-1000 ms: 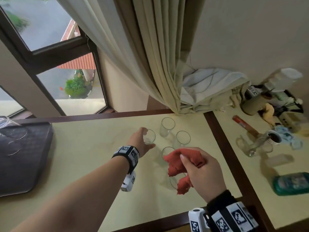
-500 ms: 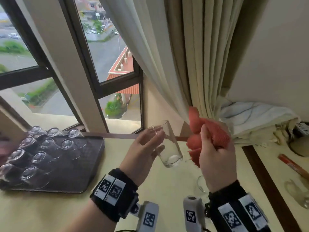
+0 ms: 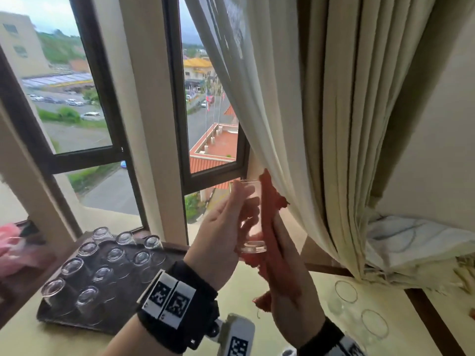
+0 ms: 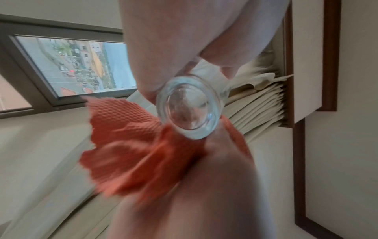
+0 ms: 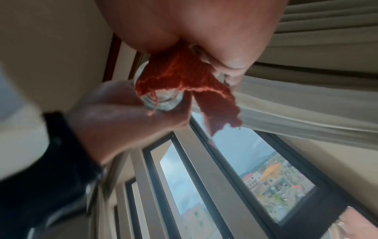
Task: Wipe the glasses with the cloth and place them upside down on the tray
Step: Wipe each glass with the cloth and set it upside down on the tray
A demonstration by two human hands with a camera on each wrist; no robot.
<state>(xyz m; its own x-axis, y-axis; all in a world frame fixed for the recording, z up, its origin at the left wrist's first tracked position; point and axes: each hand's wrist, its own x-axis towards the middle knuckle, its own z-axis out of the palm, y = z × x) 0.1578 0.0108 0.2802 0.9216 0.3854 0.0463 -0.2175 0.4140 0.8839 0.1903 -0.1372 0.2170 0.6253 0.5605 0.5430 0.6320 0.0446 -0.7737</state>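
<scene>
My left hand (image 3: pixel 226 227) grips a clear glass (image 3: pixel 250 217) upright in the air in front of the window; its thick base (image 4: pixel 189 110) faces the left wrist camera. My right hand (image 3: pixel 288 265) holds the red cloth (image 3: pixel 272 201) flat against the right side of the glass. The cloth (image 4: pixel 126 145) hangs in a ragged fold beside the base, and in the right wrist view the cloth (image 5: pixel 184 82) covers part of the glass (image 5: pixel 161 100). A dark tray (image 3: pixel 61 314) at the lower left carries several glasses upside down.
Two empty glasses (image 3: pixel 345 291) (image 3: pixel 374 323) stand upright on the yellow table (image 3: pixel 295 337) at the lower right. A cream curtain (image 3: pixel 308 124) hangs just behind my hands. Crumpled white fabric (image 3: pixel 411 242) lies at the right. A pink thing (image 3: pixel 10 242) sits at the far left.
My left hand lifted a glass from the table up to window height. My right hand brought the red cloth up and laid it against the side of the glass.
</scene>
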